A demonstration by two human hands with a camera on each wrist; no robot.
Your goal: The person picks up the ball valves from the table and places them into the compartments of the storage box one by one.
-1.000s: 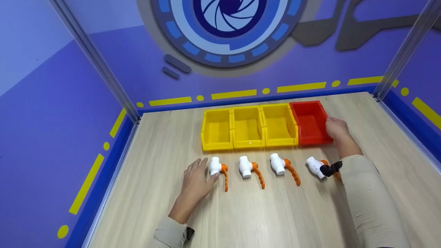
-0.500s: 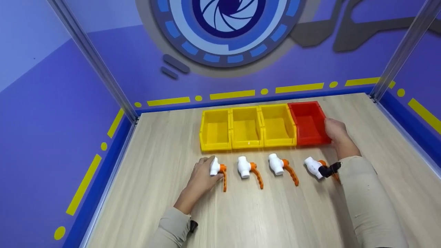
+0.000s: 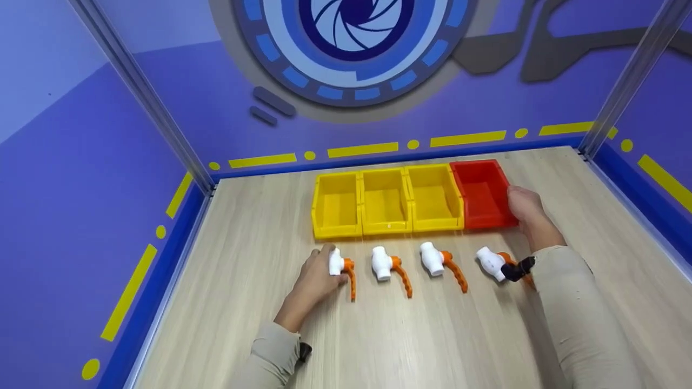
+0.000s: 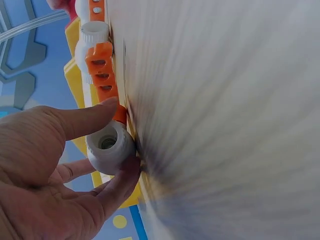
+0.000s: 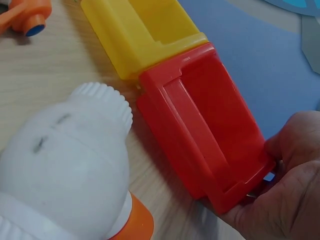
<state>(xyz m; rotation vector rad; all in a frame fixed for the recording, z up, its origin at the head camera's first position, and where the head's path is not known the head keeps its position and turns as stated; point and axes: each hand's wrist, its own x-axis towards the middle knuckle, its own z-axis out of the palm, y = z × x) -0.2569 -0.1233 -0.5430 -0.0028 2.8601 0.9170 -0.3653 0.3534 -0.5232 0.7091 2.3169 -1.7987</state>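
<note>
In the head view my left hand [image 3: 312, 278] holds the leftmost white ball valve [image 3: 335, 262], which has an orange lever handle. The left wrist view shows the thumb on one side of the valve body [image 4: 111, 155] and fingers curled round the other, its open bore facing the camera. On the right, my right hand [image 3: 528, 209] grips the outer side wall of a red bin [image 3: 488, 209]. Seen from the right wrist, thumb and fingers are at that bin's end, partly hidden behind it. The red bin stands against the row of yellow bins.
Three yellow bins [image 3: 386, 206] stand side by side, left of the red one. More white valves with orange handles lie in front: one [image 3: 381, 264], another [image 3: 432, 259], and a third [image 3: 491, 263] beside the right sleeve. Blue-purple walls enclose the wooden table [image 3: 389, 335].
My left hand has moved slightly right and its fingers have closed round the leftmost valve. My right hand has stayed at the red bin. The head view has shifted slightly.
</note>
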